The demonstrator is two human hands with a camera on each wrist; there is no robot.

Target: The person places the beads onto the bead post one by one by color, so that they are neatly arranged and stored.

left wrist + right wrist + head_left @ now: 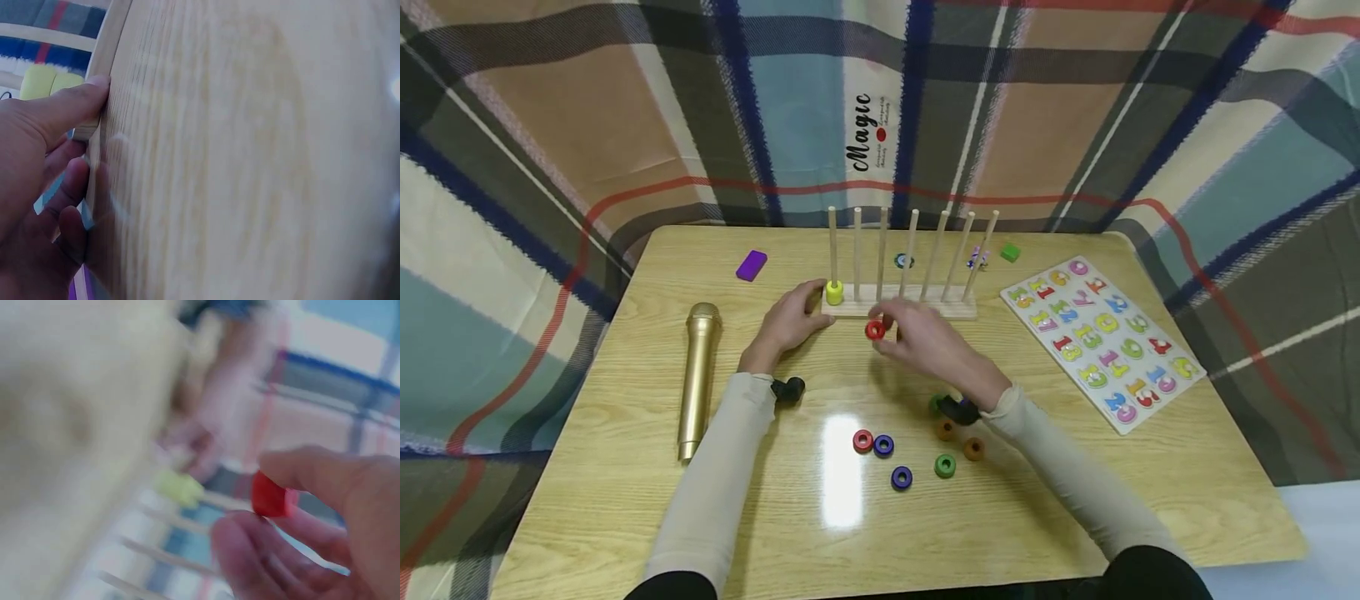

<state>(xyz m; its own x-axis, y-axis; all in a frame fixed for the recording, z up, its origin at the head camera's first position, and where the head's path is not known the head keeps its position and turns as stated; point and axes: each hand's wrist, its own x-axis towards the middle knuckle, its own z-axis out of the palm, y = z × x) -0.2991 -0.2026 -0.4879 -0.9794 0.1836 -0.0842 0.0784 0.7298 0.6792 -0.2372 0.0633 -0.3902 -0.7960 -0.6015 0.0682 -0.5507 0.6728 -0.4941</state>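
Note:
A wooden peg rack with several upright pegs stands toward the back of the table. Yellow rings sit stacked on its leftmost peg. My left hand holds the left end of the rack's base; in the left wrist view the thumb lies against the base edge and the other fingers curl near its end. Just in front of the rack, my right hand pinches a red ring between thumb and fingers, off any peg. The right wrist view is blurred.
Loose rings lie nearer the front, among them a red ring, a blue ring and a green ring. A gold cylinder lies left, a number board right. A purple block and green block lie at the back.

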